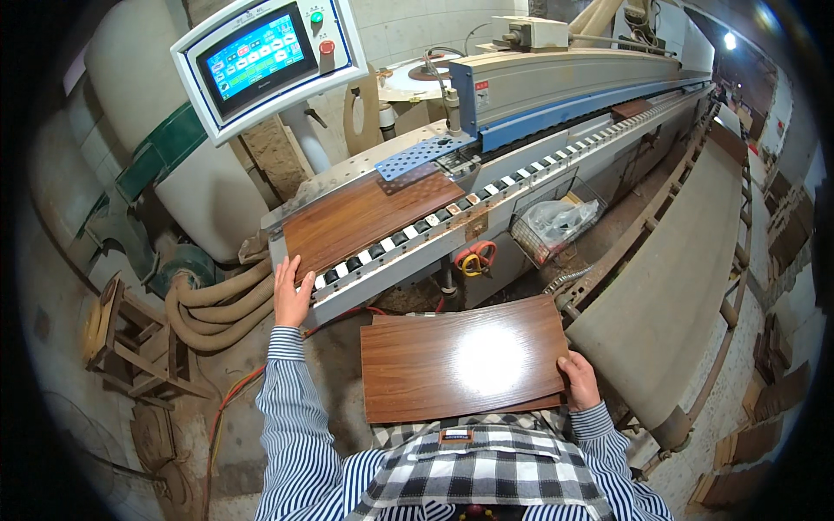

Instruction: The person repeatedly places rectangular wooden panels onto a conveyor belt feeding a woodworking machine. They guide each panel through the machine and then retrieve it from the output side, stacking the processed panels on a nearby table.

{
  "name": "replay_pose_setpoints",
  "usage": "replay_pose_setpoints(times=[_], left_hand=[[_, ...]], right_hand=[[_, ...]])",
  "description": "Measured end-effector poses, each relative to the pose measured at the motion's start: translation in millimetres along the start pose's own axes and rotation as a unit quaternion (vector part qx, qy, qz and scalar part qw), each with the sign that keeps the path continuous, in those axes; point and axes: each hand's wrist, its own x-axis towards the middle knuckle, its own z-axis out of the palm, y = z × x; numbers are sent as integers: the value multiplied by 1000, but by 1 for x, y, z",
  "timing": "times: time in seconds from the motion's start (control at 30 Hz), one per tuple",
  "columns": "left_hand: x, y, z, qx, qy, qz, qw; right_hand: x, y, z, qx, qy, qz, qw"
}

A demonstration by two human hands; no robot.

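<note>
A brown wood-grain board (356, 221) lies flat on the infeed of a long machine, its far end beneath a blue perforated guard plate (422, 158). At the near left corner of that board, my left hand (292, 295) rests with fingers stretched out and touching its edge. In front of my body another wood-grain board (408, 365) lies level, with the edge of at least one more board showing under it. My right hand (579, 382) grips its right edge, thumb on top and fingers partly hidden below.
Black-and-white conveyor pads (417, 228) run along the machine. A touchscreen panel (261, 61) with green and red buttons stands at upper left. Scissors (475, 259) hang below the rail beside a wire basket (556, 221). A belt conveyor (669, 278) runs along the right; hoses (217, 308) curve at left.
</note>
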Motion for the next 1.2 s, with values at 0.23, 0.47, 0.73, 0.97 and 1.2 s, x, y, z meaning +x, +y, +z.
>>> replay_pose_setpoints(times=[0.23,0.47,0.73,0.97,1.2], left_hand=[[5,2,-3,-11,-29,-9,999],[8,19,-12,82,-65,-43,994],[23,57,13,155,-81,-28,984],[41,100,51,119,-84,11,989],[47,106,83,44,-96,77,991]], right_hand=[[-5,-8,5,0,4,12,1000],[-4,-6,4,-2,-1,2,1000],[-3,-5,3,-2,0,0,1000],[-6,-2,1,10,-11,-13,1000],[-15,-21,-1,25,-112,-36,993]])
